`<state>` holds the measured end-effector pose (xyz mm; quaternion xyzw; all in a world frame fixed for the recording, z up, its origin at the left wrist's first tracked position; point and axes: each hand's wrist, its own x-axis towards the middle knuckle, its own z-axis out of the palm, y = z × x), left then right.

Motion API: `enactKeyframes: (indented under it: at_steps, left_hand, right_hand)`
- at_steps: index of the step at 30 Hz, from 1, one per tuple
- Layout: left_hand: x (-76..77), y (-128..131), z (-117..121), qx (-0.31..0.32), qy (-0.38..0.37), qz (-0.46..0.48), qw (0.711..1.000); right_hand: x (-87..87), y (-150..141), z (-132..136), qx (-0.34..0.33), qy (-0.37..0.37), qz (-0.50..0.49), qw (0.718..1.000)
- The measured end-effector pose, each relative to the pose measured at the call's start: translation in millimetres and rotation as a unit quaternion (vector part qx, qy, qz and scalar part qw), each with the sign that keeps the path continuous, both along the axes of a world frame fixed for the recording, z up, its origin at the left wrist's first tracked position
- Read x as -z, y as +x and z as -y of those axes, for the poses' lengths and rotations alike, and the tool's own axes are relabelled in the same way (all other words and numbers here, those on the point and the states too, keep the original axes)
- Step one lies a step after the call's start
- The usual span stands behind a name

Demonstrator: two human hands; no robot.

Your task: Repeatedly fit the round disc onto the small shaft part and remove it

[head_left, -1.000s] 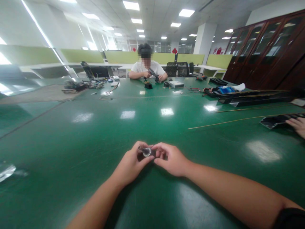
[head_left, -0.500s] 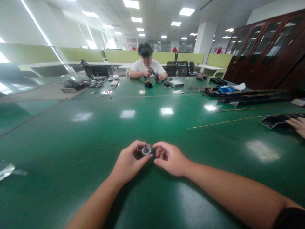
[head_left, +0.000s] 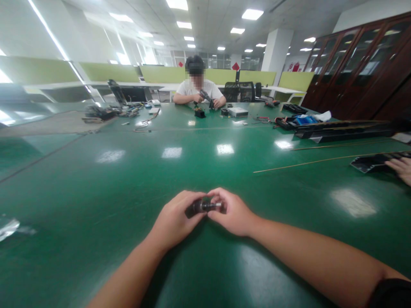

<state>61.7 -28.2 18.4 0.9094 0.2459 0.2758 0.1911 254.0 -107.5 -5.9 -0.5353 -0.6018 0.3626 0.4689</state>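
A small dark cylindrical part with a shiny metal shaft (head_left: 210, 206) lies on its side between my hands, just above the green table (head_left: 167, 175). My left hand (head_left: 178, 216) is closed around its dark, thicker body, with the thumb below and fingers above. From the other side, the thumb and index finger of my right hand (head_left: 233, 214) pinch at the part near its middle. The shaft points right, into the curl of my right hand. My left palm hides the far left end of the part.
Across the table a person (head_left: 197, 90) holds a dark power tool. At the right, another person's hand (head_left: 400, 167) rests on a black metal profile (head_left: 366, 164). A thin rod (head_left: 298, 164) lies nearby. Clear plastic (head_left: 8, 229) sits at the left edge.
The part has turned from pointing up at me to lying sideways, shaft to the right. My right hand, apart from it before, has closed on it.
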Motion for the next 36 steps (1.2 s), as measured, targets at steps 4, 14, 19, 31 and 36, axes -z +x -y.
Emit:
enactKeyframes:
  at_steps: [4,14,19,31,36]
  left_hand:
    - [-2.8,0.5,1.8,0.008,0.009,0.0,1.0]
    - [1.3,-0.3,1.3,0.043,0.04,0.012,0.998]
    - [2.3,-1.7,2.0,0.009,0.078,0.03,0.996]
    - [1.5,-1.6,1.2,0.047,0.08,0.027,0.995]
    - [0.8,-1.4,1.6,0.041,0.078,0.023,0.996]
  right_hand:
    - [-2.7,0.1,0.4,0.003,0.001,0.012,1.0]
    - [-4.3,-0.7,-0.3,0.012,0.004,0.012,1.0]
    - [-6.0,-0.7,0.0,0.012,0.01,0.018,1.0]
    - [-7.0,0.3,-0.2,0.003,-0.004,0.045,0.999]
    - [-5.4,0.6,-1.3,0.006,-0.004,0.045,0.999]
